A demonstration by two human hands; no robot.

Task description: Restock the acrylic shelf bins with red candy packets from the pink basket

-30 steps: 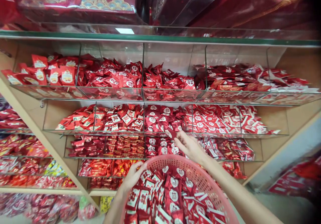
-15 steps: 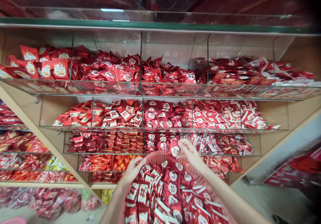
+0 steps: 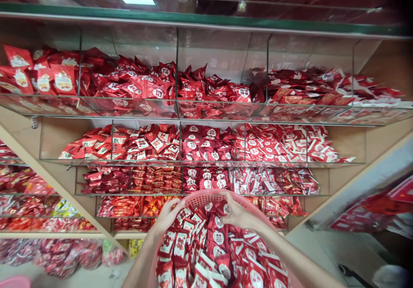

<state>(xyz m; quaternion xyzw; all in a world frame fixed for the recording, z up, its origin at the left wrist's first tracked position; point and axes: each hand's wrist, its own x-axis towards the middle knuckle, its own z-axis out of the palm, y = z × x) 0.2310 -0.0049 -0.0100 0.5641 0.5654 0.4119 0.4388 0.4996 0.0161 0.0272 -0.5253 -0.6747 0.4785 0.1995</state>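
Observation:
A pink plastic basket (image 3: pixel 201 198) full of red and white wrapped packets is in front of me at the bottom centre. On its far left rim my left hand (image 3: pixel 169 214) is closed, the fingers curled over the edge. My right hand (image 3: pixel 237 214) is inside the basket near the far rim, thumb and fingers closed on a dark red packet (image 3: pixel 222 207) with a white label, partly covered by the thumb. Similar dark red packets (image 3: pixel 218 237) form a column down the middle. Packets with red flower prints (image 3: pixel 180 243) lie on the left, and red-and-white ones (image 3: pixel 256 275) on the right.
Tiered shelves with clear dividers hold red packets (image 3: pixel 155 86) in front of me. Dark red packets (image 3: pixel 209 144) fill a middle compartment. A glass shelf edge (image 3: pixel 206 19) crosses above. Bagged goods (image 3: pixel 61 253) lie on the floor at left, and a pink tub (image 3: pixel 14 282) shows at the corner.
My right hand has lowered the dark red packet from above the far rim into the basket. My left hand stays on the rim. The view has shifted slightly.

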